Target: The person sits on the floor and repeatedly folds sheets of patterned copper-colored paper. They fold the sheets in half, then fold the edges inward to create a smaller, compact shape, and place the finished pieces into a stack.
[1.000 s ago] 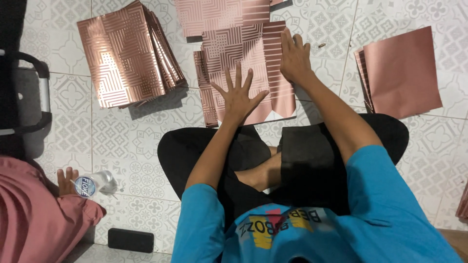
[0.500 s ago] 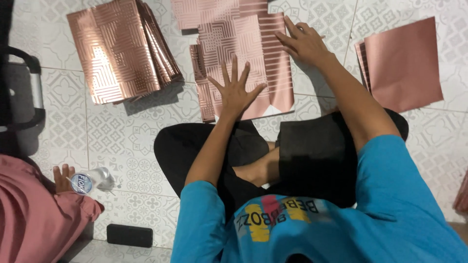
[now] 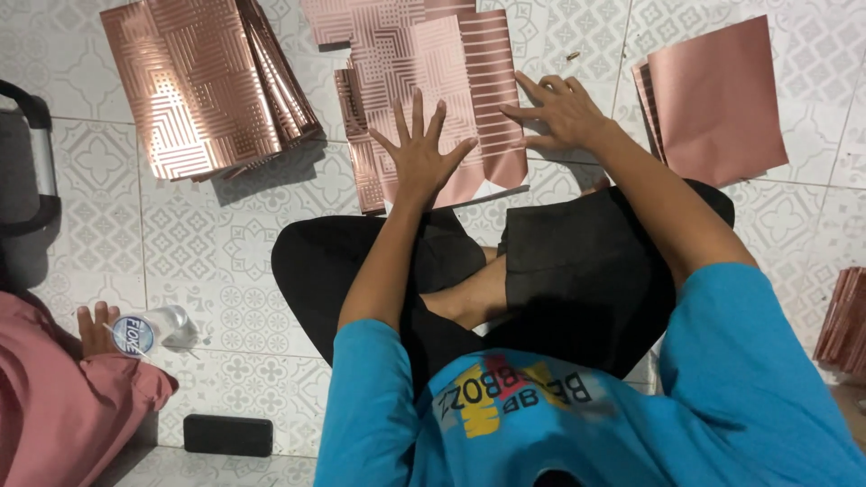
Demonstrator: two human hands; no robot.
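Note:
I sit cross-legged on a patterned tile floor. My left hand (image 3: 422, 149) lies flat, fingers spread, on a rose-gold patterned paper sheet (image 3: 451, 68) in front of my knees. My right hand (image 3: 557, 113) rests with fingers apart on the right edge of that same sheet. More patterned sheets lie under and behind it (image 3: 356, 18). Neither hand grips anything.
A stack of patterned rose-gold sheets (image 3: 203, 86) lies at the upper left, a stack of plain rose-gold sheets (image 3: 717, 95) at the upper right, and more sheets (image 3: 848, 320) at the right edge. Another person in pink (image 3: 54, 415) with a plastic cup (image 3: 149, 329) sits lower left, near a black phone (image 3: 227, 435).
My right hand slid from the sheet's upper part down to its right edge. The left hand stayed flat on the sheet. The view shifted slightly.

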